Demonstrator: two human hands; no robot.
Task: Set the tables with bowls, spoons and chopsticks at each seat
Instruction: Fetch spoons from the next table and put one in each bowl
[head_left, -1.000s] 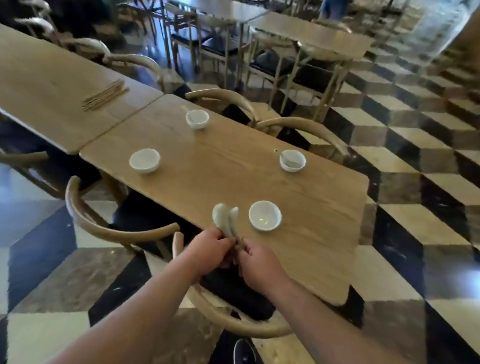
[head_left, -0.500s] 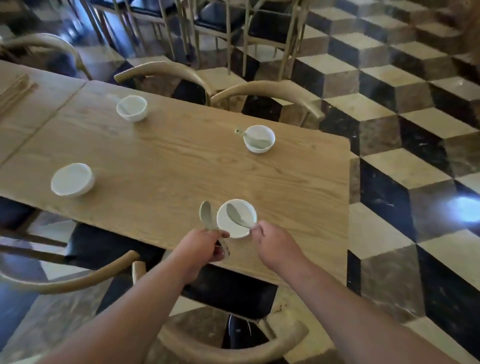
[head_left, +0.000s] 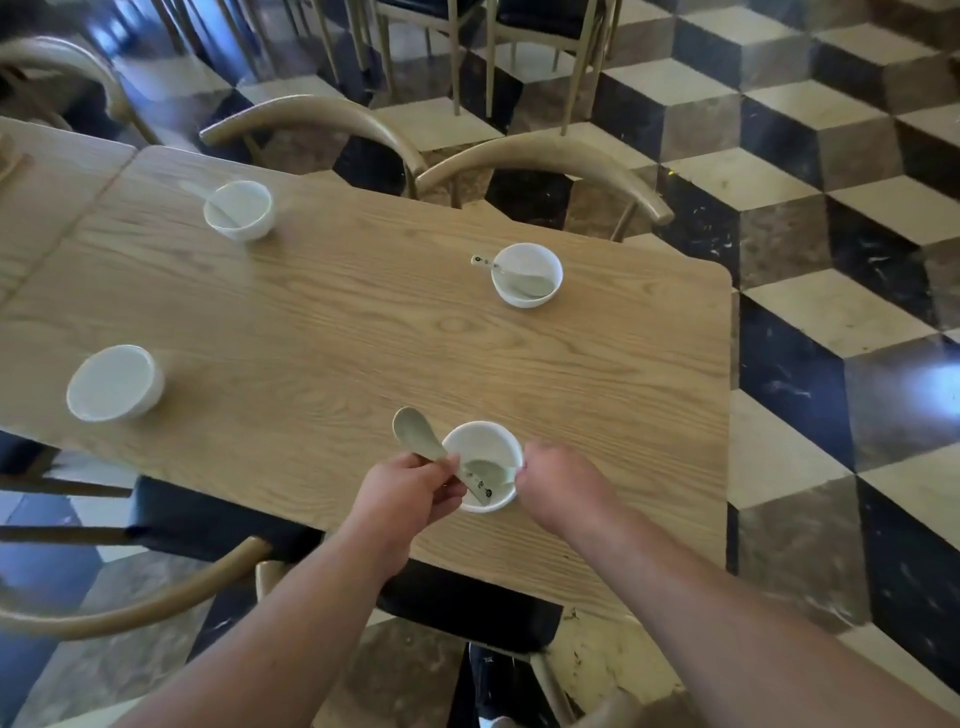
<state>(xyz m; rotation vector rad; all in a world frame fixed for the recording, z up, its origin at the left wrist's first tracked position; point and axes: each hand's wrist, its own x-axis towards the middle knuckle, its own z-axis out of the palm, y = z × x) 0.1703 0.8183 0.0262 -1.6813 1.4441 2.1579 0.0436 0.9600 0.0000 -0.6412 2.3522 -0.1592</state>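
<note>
Four white bowls stand on the wooden table (head_left: 363, 322). In the near bowl (head_left: 501, 436) a pale spoon (head_left: 480, 467) lies with its scoop down, and my right hand (head_left: 561, 480), at the bowl's right rim, pinches its handle. My left hand (head_left: 410, 493), just left of that bowl, grips a second spoon (head_left: 415, 431) with its scoop pointing up and away; its patterned handle end reaches over the bowl's near rim. The far-right bowl (head_left: 540, 260) and the far-left bowl (head_left: 249, 205) each hold a spoon. The left bowl (head_left: 114, 382) shows none.
Curved wooden chair backs stand along the far edge (head_left: 545, 156) and near edge (head_left: 135, 608) of the table. A second table (head_left: 52, 176) adjoins on the left. More chairs stand on the checkered floor (head_left: 831, 218) behind; open floor lies to the right.
My right hand took one spoon from the pair and lowered it into the near bowl. My left hand keeps the other spoon. The view has moved closer to the table.
</note>
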